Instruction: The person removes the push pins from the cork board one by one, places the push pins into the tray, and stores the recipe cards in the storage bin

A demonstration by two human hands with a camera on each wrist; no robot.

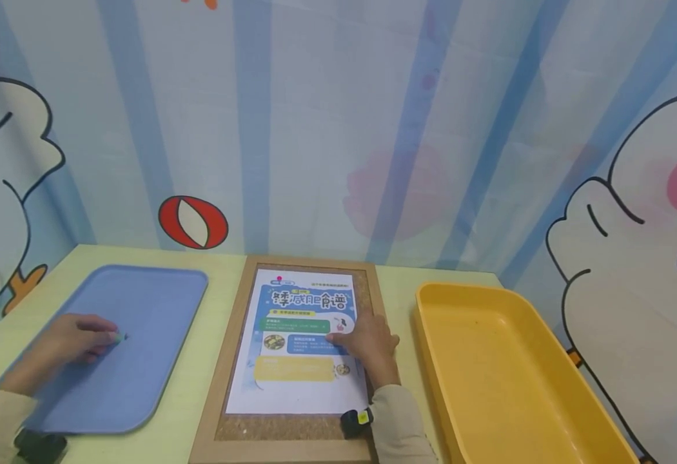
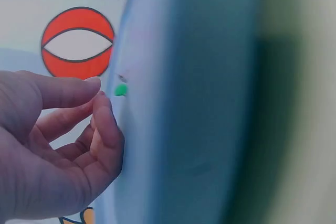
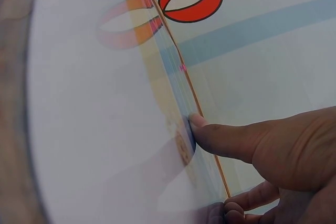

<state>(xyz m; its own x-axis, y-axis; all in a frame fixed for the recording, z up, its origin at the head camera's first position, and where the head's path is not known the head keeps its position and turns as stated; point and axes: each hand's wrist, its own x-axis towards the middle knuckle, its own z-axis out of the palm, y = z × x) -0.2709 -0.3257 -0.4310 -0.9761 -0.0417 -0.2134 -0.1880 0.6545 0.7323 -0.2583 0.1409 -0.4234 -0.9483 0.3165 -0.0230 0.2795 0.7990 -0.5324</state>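
Observation:
On the blue tray lies a small green push pin, its dark point beside it. My left hand reaches over the tray with thumb and forefinger drawn close together. In the left wrist view a narrow gap shows between those fingertips and the pin. A printed sheet with coloured text blocks lies on a wood-framed cork board. A pink push pin sits at the sheet's top left. My right hand rests at the sheet's right side, thumb on the print, other fingers toward the frame.
To the right of the board stands a deep yellow tray. All of it is on a pale yellow table. Behind hangs a striped backdrop with cartoon figures and a red ball print.

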